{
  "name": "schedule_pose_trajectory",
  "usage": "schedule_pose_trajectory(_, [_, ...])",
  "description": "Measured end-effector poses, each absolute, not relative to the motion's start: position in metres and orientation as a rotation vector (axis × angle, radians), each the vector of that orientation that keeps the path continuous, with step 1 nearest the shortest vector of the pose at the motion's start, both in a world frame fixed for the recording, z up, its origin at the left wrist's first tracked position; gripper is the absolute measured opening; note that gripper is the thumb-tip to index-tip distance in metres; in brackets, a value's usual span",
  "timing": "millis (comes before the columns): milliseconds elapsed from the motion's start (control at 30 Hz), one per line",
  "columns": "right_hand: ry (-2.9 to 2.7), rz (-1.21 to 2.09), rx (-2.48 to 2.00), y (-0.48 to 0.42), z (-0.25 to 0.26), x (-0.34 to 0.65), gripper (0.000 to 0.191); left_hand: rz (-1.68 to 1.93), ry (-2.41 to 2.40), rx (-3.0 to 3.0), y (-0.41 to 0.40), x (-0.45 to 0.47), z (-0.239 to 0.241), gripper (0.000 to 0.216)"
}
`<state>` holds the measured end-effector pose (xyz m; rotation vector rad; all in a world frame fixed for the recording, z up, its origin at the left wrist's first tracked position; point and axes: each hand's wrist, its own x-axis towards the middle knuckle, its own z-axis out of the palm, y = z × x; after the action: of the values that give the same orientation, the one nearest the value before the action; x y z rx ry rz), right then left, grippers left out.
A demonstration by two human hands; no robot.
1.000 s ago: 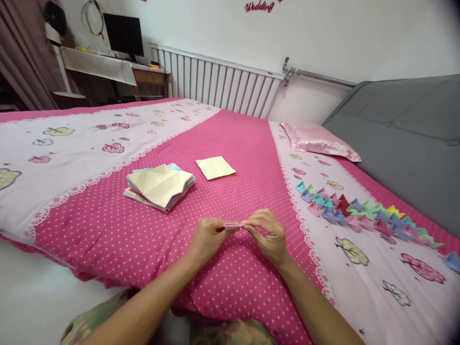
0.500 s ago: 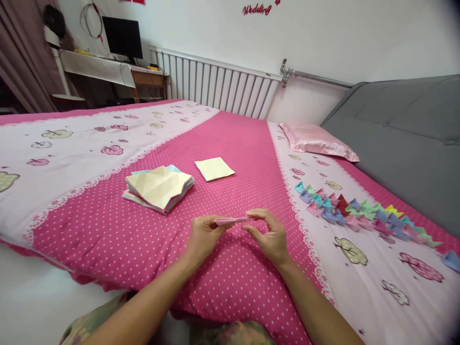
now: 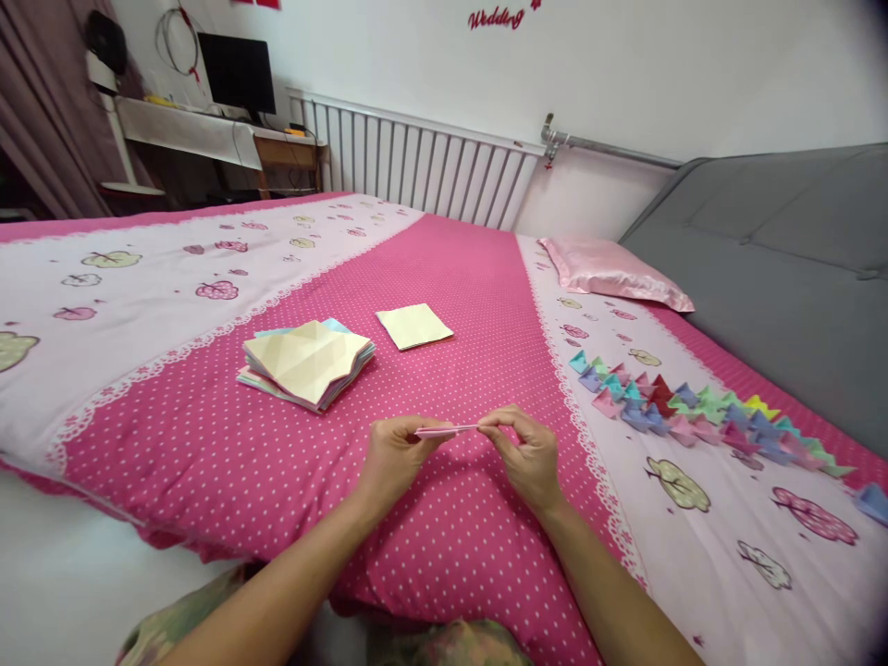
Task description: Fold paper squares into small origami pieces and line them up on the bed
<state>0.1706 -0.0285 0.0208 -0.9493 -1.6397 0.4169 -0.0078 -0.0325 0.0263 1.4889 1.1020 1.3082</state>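
Observation:
A small folded piece of pink paper (image 3: 444, 430) is held edge-on between my two hands, above the polka-dot bedspread. My left hand (image 3: 394, 458) grips its left end between thumb and fingers. At the other end, my right hand (image 3: 524, 453) pinches the paper's tip with thumb and index finger. Beyond my left hand lies a thick stack of creased coloured papers (image 3: 309, 361), cream on top. A smaller, flat pile of cream square paper (image 3: 414, 326) sits farther back, near the middle.
Rows of small folded paper boats (image 3: 700, 407) in several colours stand on the right. Behind them are a pink pillow (image 3: 614, 273) and a grey padded headboard (image 3: 770, 231). A metal railing (image 3: 416, 157) bounds the far side; a desk with a monitor (image 3: 237, 74) stands back left.
My right thumb and index finger have closed on the right tip of the pink paper; before, they were apart around it. My left hand keeps its hold.

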Motion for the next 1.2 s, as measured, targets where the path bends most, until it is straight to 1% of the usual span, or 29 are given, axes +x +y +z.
schedule_pose_trajectory(167, [-1.683,0.392,-0.947,-0.030,0.023,0.172,0.004,1.303,1.087,1.471,-0.031,-0.007,0.023,0.014])
schedule_pose_trajectory(367, [-1.602,0.492,-1.005,-0.028,0.021,0.173,0.004,1.260,1.064,1.426,-0.029,-0.006,0.027,0.016])
schedule_pose_trajectory(500, [-1.574,0.707,-1.010,-0.025,0.017,0.174,0.011,1.173,0.984,1.326,-0.025,-0.007,0.027,0.018])
schedule_pose_trajectory(633, [-1.461,1.024,-0.885,-0.023,0.014,0.174,0.024,1.095,0.920,1.257,-0.023,-0.006,0.026,0.022])
schedule_pose_trajectory(733, [-1.365,1.230,-0.854,-0.024,0.013,0.173,0.024,1.066,0.888,1.252,-0.024,-0.005,0.026,0.025])
schedule_pose_trajectory(833, [-1.321,1.350,-0.840,-0.024,0.012,0.172,0.022,1.058,0.877,1.255,-0.025,-0.004,0.027,0.024])
schedule_pose_trajectory(967, [-1.300,1.418,-0.822,-0.024,0.011,0.172,0.022,1.050,0.843,1.223,-0.025,-0.003,0.026,0.024])
schedule_pose_trajectory(1200, [-1.333,1.421,-0.843,-0.024,0.013,0.171,0.021,1.033,0.738,1.204,-0.027,-0.003,0.025,0.024])
